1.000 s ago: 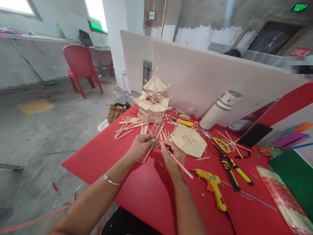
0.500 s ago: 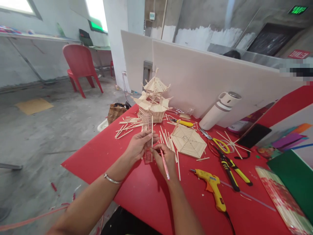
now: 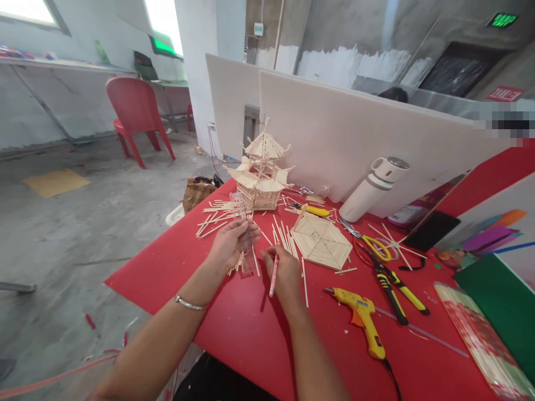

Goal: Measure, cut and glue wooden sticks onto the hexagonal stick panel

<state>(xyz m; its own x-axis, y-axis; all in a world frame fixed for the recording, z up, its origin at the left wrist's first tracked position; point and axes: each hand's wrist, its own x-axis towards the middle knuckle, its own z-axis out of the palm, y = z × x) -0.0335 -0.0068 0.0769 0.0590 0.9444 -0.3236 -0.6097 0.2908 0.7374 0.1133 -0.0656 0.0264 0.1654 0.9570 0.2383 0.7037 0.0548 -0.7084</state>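
Two bare hands are at work over a red table top, in the middle of the frame. The left hand is closed on a see-through ruler, with the thumb on top near its middle, so one end pokes up past the fingers and the other pokes down below them. A thin wooden stick is just right of the ruler's low end; I cannot tell if the left hand grips it too. The right hand is curled around a pink pencil, which sticks out toward the bottom of the frame. To the right, a yellow glue gun lies flat, with black and yellow pliers a bit higher. Farther up is a flat six-sided piece made of sticks. Behind the ruler's top end stands a little stick tower, and a white bottle is on its right. Farthest off, a red chair is at the upper left.
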